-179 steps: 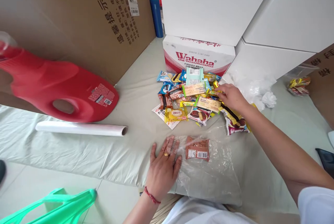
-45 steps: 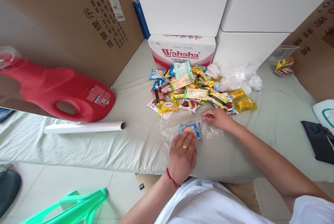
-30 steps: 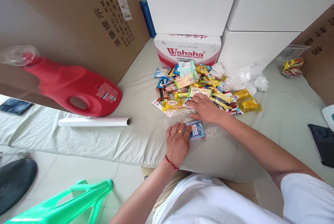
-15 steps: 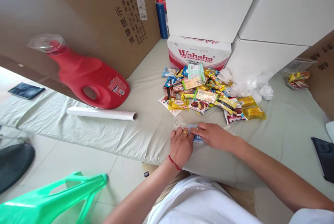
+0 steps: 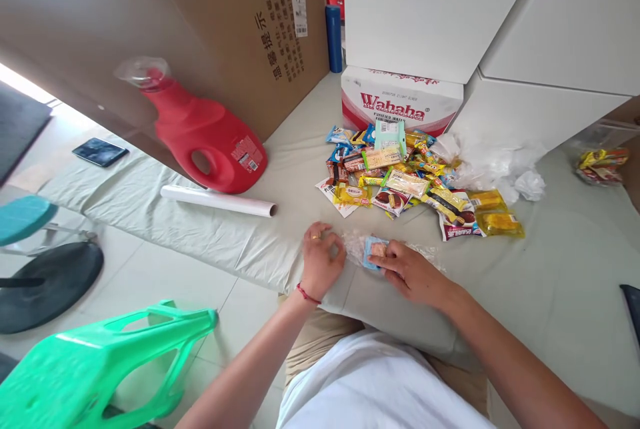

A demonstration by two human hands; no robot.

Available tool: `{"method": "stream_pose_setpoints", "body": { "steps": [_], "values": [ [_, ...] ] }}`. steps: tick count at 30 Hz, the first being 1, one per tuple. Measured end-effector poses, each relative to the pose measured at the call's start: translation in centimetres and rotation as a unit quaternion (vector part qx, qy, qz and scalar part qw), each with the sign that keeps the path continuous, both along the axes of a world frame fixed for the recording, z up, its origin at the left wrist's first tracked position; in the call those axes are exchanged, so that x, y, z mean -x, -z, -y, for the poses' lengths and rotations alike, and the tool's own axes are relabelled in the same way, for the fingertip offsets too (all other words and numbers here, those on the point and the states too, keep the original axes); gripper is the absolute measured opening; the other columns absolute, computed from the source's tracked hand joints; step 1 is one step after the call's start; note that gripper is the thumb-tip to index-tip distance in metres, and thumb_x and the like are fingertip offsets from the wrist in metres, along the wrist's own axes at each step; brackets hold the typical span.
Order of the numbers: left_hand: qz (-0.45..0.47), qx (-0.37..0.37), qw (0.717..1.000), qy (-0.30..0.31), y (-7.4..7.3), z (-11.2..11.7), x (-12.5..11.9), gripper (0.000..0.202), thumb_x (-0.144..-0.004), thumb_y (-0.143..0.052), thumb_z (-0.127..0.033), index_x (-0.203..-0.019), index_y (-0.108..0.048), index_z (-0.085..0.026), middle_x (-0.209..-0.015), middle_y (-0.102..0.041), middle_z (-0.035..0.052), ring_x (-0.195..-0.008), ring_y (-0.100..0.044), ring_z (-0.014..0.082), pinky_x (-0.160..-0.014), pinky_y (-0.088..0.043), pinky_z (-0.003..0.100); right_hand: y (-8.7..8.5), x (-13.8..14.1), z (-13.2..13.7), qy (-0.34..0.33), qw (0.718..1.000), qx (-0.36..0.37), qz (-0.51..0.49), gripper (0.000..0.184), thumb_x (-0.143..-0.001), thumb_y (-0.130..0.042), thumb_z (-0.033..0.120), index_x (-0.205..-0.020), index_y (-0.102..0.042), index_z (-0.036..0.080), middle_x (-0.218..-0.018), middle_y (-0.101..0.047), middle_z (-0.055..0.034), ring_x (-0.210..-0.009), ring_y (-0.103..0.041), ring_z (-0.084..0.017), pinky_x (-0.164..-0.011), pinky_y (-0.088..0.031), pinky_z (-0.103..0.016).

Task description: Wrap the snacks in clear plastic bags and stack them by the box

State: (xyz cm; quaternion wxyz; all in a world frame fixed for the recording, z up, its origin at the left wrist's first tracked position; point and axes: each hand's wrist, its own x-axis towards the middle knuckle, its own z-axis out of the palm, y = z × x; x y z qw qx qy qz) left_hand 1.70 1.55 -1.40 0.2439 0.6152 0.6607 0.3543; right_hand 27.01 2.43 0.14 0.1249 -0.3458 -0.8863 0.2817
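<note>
At far left, over the tiled floor: a glossy moulded green plastic stool (image 5: 100,362) and, above it, a round black chair base (image 5: 47,286). Further in, flat on the wrinkled pale sheet (image 5: 150,216): a dark phone (image 5: 100,151); a smooth red jug (image 5: 210,139) with a handle hole and a clear cap, on its side against a tall brown cardboard box (image 5: 225,22); and just in front of the jug a slim white roll (image 5: 217,201), well apart from the hands. At centre, left hand (image 5: 320,259) knuckles up, fingers curled down at the left edge of a crinkled clear plastic film (image 5: 353,246); pinching or merely pressing, impossible to tell. Just beside it to the right, amid that film, a small flat blue snack packet (image 5: 373,250), clamped at its right edge between thumb and fingertips of the right hand (image 5: 413,272). Beyond, near but apart: a loose heap of shiny wrapped snacks (image 5: 400,179), backed by a red-and-white Wahaha carton (image 5: 400,101) and plain white boxes (image 5: 435,9). Right of the heap, crumpled clear plastic (image 5: 495,162); at far right, a small bag of sweets (image 5: 603,164).
</note>
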Motion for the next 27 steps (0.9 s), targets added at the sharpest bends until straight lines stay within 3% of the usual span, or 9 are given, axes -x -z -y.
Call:
{"method": "stream_pose_setpoints", "body": {
  "steps": [2,4,7,10,13,16,19,22,27],
  "values": [
    [0.158,0.067,0.985,-0.006,-0.7,0.0,0.0,0.012,-0.08,-0.059,-0.03,-0.073,-0.056,-0.022,-0.102,-0.067,0.0094,-0.106,-0.064,0.0282,-0.095,-0.053,0.048,0.3,-0.1,0.0,0.006,1.0,0.005,-0.018,0.039,-0.103,-0.051,0.026,-0.138,-0.067,0.029,-0.099,-0.054,-0.0077,-0.085,-0.055,-0.019,-0.081,-0.05,-0.035],
    [0.324,0.163,0.931,-0.047,-1.4,0.1,0.0,0.019,-0.082,-0.059,-0.039,-0.079,-0.05,-0.022,-0.097,-0.068,0.0062,-0.086,-0.068,0.0206,-0.078,-0.058,0.038,0.7,-0.2,-0.1,0.006,0.999,0.008,-0.031,0.038,-0.104,-0.05,0.029,-0.137,-0.067,0.03,-0.099,-0.054,-0.0074,-0.084,-0.055,-0.019,-0.08,-0.05,-0.034],
    [0.435,0.239,0.86,-0.12,-2.5,-0.1,-0.3,0.036,-0.083,-0.062,-0.053,-0.095,-0.048,-0.022,-0.105,-0.067,0.0068,-0.068,-0.064,0.0132,-0.053,-0.047,0.025,1.1,-0.3,-0.2,0.003,0.999,0.011,-0.039,0.038,-0.105,-0.049,0.03,-0.138,-0.067,0.029,-0.099,-0.055,-0.0075,-0.084,-0.057,-0.019,-0.078,-0.05,-0.033],
    [0.381,0.248,0.883,-0.117,-3.1,-0.5,-0.9,0.067,-0.078,-0.071,-0.062,-0.126,-0.047,-0.021,-0.093,-0.064,0.0017,-0.057,-0.053,0.0096,-0.049,-0.035,0.023,1.1,-0.3,-0.3,0.003,0.999,0.016,-0.044,0.038,-0.105,-0.048,0.031,-0.138,-0.067,0.029,-0.099,-0.055,-0.008,-0.085,-0.057,-0.019,-0.079,-0.05,-0.034],
    [0.281,0.27,0.918,-0.075,-3.0,-1.3,-1.3,0.094,-0.065,-0.085,-0.054,-0.141,-0.044,-0.018,-0.074,-0.056,-0.0054,-0.063,-0.055,0.0143,-0.06,-0.04,0.026,1.0,-0.5,-0.3,0.006,0.998,0.019,-0.052,0.038,-0.104,-0.049,0.029,-0.138,-0.066,0.031,-0.1,-0.055,-0.0072,-0.085,-0.057,-0.019,-0.078,-0.051,-0.033],
    [0.199,0.275,0.94,-0.02,-2.6,-2.1,-0.9,0.054,-0.061,-0.086,-0.042,-0.105,-0.067,-0.017,-0.068,-0.051,-0.0056,-0.067,-0.053,0.0158,-0.064,-0.039,0.028,1.1,-0.6,-0.3,0.005,0.998,0.021,-0.057,0.039,-0.103,-0.05,0.026,-0.139,-0.066,0.031,-0.1,-0.056,-0.007,-0.084,-0.057,-0.018,-0.077,-0.052,-0.032],
    [0.161,0.229,0.96,0.022,-2.5,-2.4,-0.4,0.022,-0.067,-0.077,-0.036,-0.066,-0.064,-0.018,-0.072,-0.052,-0.0022,-0.072,-0.053,0.0158,-0.067,-0.04,0.027,1.3,-0.6,-0.3,0.009,0.998,0.022,-0.057,0.039,-0.103,-0.051,0.025,-0.138,-0.067,0.031,-0.101,-0.056,-0.0068,-0.085,-0.058,-0.018,-0.078,-0.051,-0.032],
    [0.165,0.15,0.974,0.031,-3.2,-1.7,-1.3,0.013,-0.071,-0.07,-0.03,-0.067,-0.066,-0.019,-0.081,-0.059,0.0004,-0.078,-0.057,0.016,-0.072,-0.045,0.027,1.2,-0.3,-0.3,0.019,0.998,0.03,-0.047,0.037,-0.103,-0.051,0.026,-0.135,-0.068,0.031,-0.099,-0.056,-0.0057,-0.084,-0.057,-0.017,-0.078,-0.05,-0.031],
    [0.14,0.111,0.98,0.091,-4.2,0.5,-5.6,0.021,-0.086,-0.059,-0.027,-0.068,-0.067,-0.021,-0.071,-0.063,0.0005,-0.069,-0.058,0.015,-0.068,-0.045,0.027,0.3,0.2,0.0,0.025,0.999,0.024,-0.037,0.03,-0.103,-0.049,0.025,-0.118,-0.076,0.026,-0.094,-0.056,-0.007,-0.085,-0.056,-0.02,-0.077,-0.05,-0.034]
  ]
}}
